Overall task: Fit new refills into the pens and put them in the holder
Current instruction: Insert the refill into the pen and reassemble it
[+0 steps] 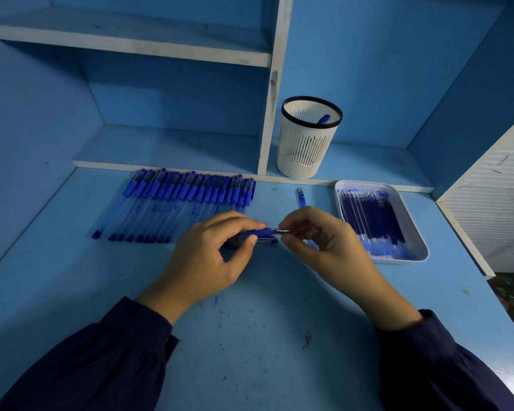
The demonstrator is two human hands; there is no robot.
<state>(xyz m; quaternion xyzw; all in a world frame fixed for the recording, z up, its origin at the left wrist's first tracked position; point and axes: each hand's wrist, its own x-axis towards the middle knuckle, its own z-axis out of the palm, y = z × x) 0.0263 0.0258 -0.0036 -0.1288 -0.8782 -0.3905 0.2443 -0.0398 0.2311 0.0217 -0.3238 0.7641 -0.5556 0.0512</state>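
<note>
The left hand (pixel 211 256) grips a blue pen (pixel 261 232) above the middle of the tabletop (pixel 250 336), thumb and fingers curled round its rubber grip, the barrel lying level and pointing right. The right hand (pixel 324 247) pinches the pen's metal tip end between thumb and forefinger, its other fingers loosely curled. Just under the pen lies another blue piece (too hidden by the fingers to tell what it is).

Farther back and to the left, a row of pens (pixel 184 200) lies side by side on the tabletop, caps towards the far edge. To the right, a white tray (pixel 408 223) holds a bundle of blue refills (pixel 374 218). Between the row and the tray, just beyond the right hand, a small blue part (pixel 301 197) lies alone.

The white slotted holder (pixel 309 143) stands upright on the low shelf (pixel 175 149) at the far side, with one blue pen end (pixel 323 119) showing inside its black rim. Dark sleeves (pixel 101 360) cover both forearms.
</note>
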